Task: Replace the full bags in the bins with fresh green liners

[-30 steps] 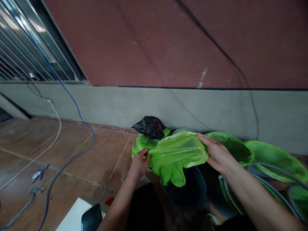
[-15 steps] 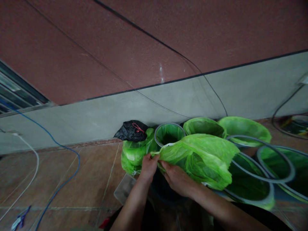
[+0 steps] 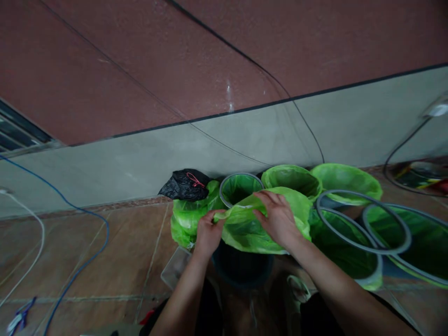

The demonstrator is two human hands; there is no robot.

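A thin green plastic bag (image 3: 245, 233) is stretched out between my hands above a dark round bucket (image 3: 241, 270). My left hand (image 3: 210, 231) is closed, pinching the bag's left edge between thumb and fingers. My right hand (image 3: 278, 217) grips the bag farther right, fingers over its upper side and thumb nearer me; part of this hold is hidden in the folds. The bucket is partly covered by the hanging plastic. Just behind the bag stands a grey-rimmed bin (image 3: 241, 176) lined in green.
Several green-lined bins stand right, including one by the wall (image 3: 346, 179). A loose grey ring (image 3: 364, 192) lies across two bins. Left are a black bag (image 3: 184, 184) on a green bundle (image 3: 185, 221), a clear container (image 3: 175, 268) and a blue cable (image 3: 105, 238) on the tiles.
My right hand has moved right and up along the bag, away from my left hand. The bag has spread and its right part has drawn in, uncovering more of the bins. The view has shifted slightly.
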